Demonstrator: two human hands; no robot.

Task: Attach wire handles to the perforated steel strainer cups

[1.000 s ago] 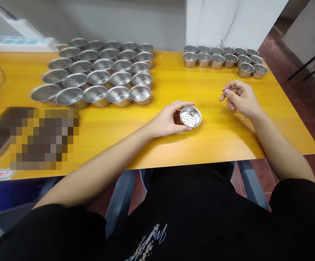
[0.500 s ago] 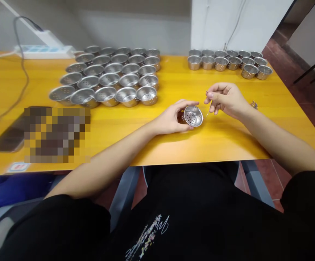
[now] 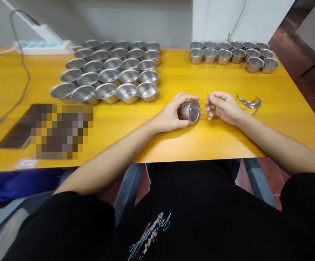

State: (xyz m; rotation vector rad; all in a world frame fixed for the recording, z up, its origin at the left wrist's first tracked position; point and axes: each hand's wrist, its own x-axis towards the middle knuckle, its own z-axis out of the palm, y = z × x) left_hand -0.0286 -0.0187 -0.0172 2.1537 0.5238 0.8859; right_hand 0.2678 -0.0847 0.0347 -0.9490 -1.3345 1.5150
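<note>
My left hand (image 3: 170,114) is closed around a small perforated metal cup (image 3: 190,111), tipped on its side with its mouth facing right. Thumb and fingers grip it from below and above. Just to the right, my right hand (image 3: 224,107) pinches a thin curved wire handle (image 3: 204,112). The wire's near end reaches the cup's rim; whether it sits in a hole I cannot tell. Beyond my right wrist lies a small pile of curved wire handles (image 3: 251,104) on the yellow table (image 3: 173,152).
Rows of perforated cups (image 3: 110,76) stand at the back left. A smaller group of cups (image 3: 225,56) is at the back right by the white pillar. A dark phone (image 3: 16,136), a pixelated patch, a cable (image 3: 24,69) and a power strip (image 3: 44,47) are on the left.
The cup in my left hand has turned from facing up toward me to facing right. My right hand has lowered slightly with the wire, and the wire pile has come into fuller view.
</note>
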